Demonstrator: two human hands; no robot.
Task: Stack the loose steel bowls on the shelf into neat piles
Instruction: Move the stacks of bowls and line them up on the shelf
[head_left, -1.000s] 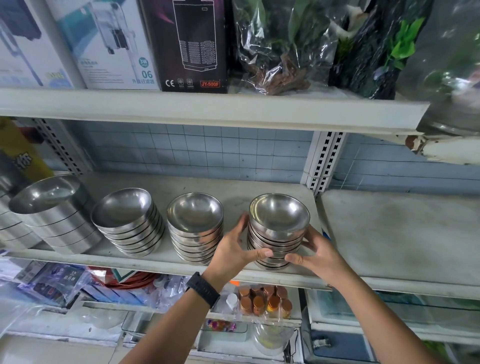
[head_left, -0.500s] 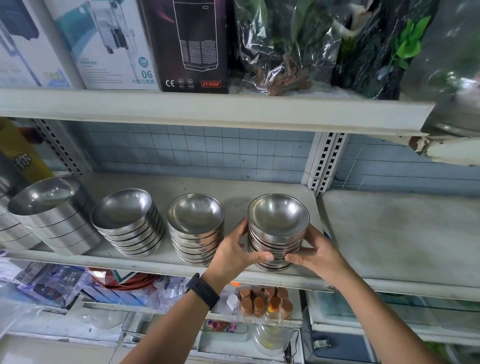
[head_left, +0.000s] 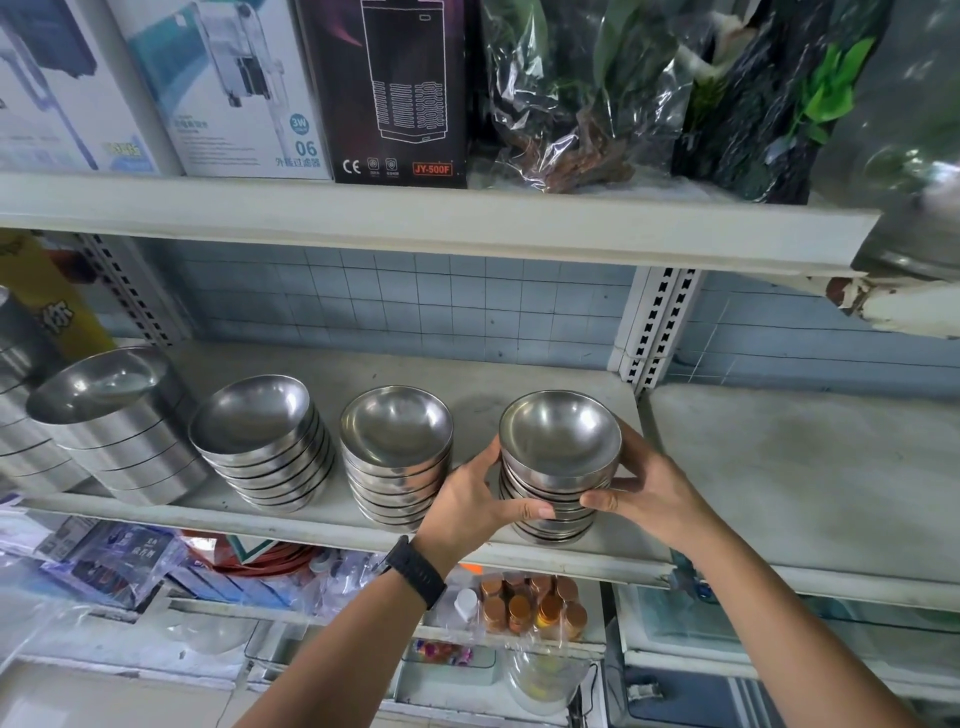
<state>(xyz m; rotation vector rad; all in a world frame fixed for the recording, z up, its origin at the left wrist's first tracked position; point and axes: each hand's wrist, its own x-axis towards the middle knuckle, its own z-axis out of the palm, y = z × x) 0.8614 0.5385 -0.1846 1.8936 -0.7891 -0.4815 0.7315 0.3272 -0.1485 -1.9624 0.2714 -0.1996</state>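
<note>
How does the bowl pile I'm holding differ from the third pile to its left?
The left hand and right hand grip the held pile; the third pile is untouched. The held pile's bowls are rounded and narrower; the third pile's are wider, straight-sided. Both are nested steel bowls on one shelf.

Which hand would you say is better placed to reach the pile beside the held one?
Probably the left hand: it sits between the held pile and its neighbour; the right hand is beyond.

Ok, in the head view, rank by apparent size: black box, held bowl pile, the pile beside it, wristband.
1. black box, though cropped at the top.
2-3. held bowl pile and neighbouring pile look alike, so unranked.
4. wristband.
</note>
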